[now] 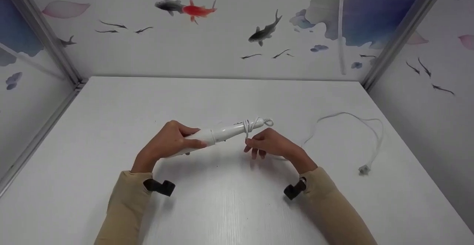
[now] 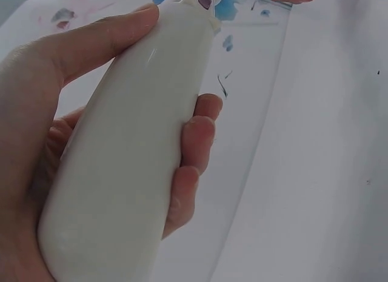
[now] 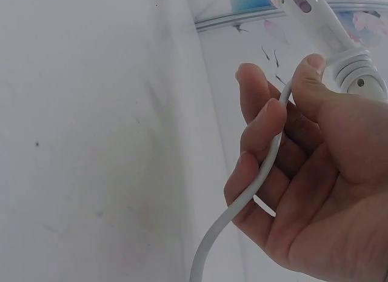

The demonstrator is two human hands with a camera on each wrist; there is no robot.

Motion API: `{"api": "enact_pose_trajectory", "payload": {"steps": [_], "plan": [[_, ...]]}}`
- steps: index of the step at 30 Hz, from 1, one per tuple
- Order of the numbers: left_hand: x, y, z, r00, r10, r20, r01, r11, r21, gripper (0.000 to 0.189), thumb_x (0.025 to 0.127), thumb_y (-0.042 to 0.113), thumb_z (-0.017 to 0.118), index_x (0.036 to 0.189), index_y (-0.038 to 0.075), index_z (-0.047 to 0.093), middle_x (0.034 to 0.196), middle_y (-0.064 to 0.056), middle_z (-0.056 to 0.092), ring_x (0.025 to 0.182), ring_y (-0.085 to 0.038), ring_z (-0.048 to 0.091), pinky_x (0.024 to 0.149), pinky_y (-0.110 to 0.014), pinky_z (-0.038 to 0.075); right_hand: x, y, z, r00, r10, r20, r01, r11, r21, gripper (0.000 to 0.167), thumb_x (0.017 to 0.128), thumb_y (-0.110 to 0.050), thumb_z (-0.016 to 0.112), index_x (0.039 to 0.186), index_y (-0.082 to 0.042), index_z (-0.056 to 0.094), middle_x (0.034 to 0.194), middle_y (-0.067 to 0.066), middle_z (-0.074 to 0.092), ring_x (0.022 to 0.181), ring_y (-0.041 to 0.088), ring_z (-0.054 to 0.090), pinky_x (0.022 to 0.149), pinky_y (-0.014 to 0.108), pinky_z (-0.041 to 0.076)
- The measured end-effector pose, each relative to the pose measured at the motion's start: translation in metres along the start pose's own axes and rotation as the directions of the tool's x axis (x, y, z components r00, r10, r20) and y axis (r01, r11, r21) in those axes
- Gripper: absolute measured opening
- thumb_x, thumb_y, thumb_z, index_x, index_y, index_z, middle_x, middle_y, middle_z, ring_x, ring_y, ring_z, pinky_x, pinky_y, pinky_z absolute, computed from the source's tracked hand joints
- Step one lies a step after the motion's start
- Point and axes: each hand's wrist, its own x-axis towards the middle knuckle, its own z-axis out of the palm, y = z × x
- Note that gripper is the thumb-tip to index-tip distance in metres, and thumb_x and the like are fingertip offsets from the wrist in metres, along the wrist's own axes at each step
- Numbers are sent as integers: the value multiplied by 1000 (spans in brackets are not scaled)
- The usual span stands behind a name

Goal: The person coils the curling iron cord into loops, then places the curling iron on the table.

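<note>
A white, wand-shaped electric appliance (image 1: 226,131) is held above the table, its thin end towards the right. My left hand (image 1: 166,140) grips the thick end; in the left wrist view the thumb lies along one side of the smooth body (image 2: 130,136) and the fingers curl round the other. Several turns of power cord (image 3: 354,67) wrap the thin end. Just below that end, my right hand (image 1: 273,143) pinches the loose cord (image 3: 212,236) between thumb and fingers. The cord crosses the palm side of the fingers.
The remaining cord (image 1: 344,113) loops over the right side of the white table (image 1: 229,208) and ends in a plug (image 1: 364,170). White panels (image 1: 222,56) printed with fish and petals enclose the back and both sides. Black wrist cameras (image 1: 163,188) sit on tan sleeves.
</note>
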Motion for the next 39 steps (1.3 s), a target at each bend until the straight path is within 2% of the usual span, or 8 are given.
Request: {"api": "enact_pose_trajectory", "payload": {"steps": [5,10,13,17,25,33,36,39], "plan": [[-1,1,0,1000,9,28,-9,1000,-9,52,82,35,80,125,9,70,113,-15,75,74,-19,65,66,-30,53,6,1,-2,998,-62,-10,63,997,51,24,99,-23,62,111,-6,74,91,13,75,66,17,58,64,28,48],[-5,1,-3,999,11,40,-10,1000,-25,52,82,34,80,126,8,69,110,-16,75,74,-20,66,65,-31,53,15,-7,-14,978,-209,7,208,976,59,25,95,-7,65,117,2,70,99,31,71,68,28,60,60,27,46],[-6,1,-3,999,6,50,-4,999,-37,50,83,33,79,126,9,70,110,-16,75,74,-21,66,63,-31,55,19,-15,-25,960,-279,12,279,960,-21,17,92,0,66,106,6,73,90,31,70,67,23,60,60,26,46],[-6,0,-4,998,-3,63,7,998,-56,50,83,33,79,126,9,69,113,-18,74,72,-21,67,61,-31,55,27,-26,-39,945,-328,11,323,925,-201,13,88,7,66,95,2,76,83,17,72,69,13,54,62,23,45],[-3,-1,1,998,-23,62,25,999,-46,51,83,35,78,126,10,69,113,-16,74,72,-20,66,61,-30,54,34,-49,-59,985,-169,23,167,924,-345,7,89,-12,72,91,-8,78,85,6,73,74,15,56,68,27,50],[-1,2,6,995,-44,91,46,999,-23,53,83,36,78,128,10,69,107,-15,74,69,-19,65,59,-29,53,29,-77,-69,990,-127,52,132,775,-618,18,89,-28,77,96,-12,79,92,2,75,80,16,66,75,34,57],[-1,3,5,995,-40,91,43,999,-24,53,82,36,79,127,10,69,109,-15,74,70,-18,65,59,-29,53,27,-84,-72,986,-164,-12,107,698,-709,27,84,-38,80,82,-12,78,77,0,71,69,15,59,65,31,52],[-1,4,4,995,-28,92,29,999,-12,54,82,36,80,128,9,68,112,-15,74,70,-17,65,60,-29,53,23,-86,-75,971,-231,-68,106,663,-741,35,79,-44,83,68,-13,73,62,-1,63,60,14,50,57,29,43]]}}
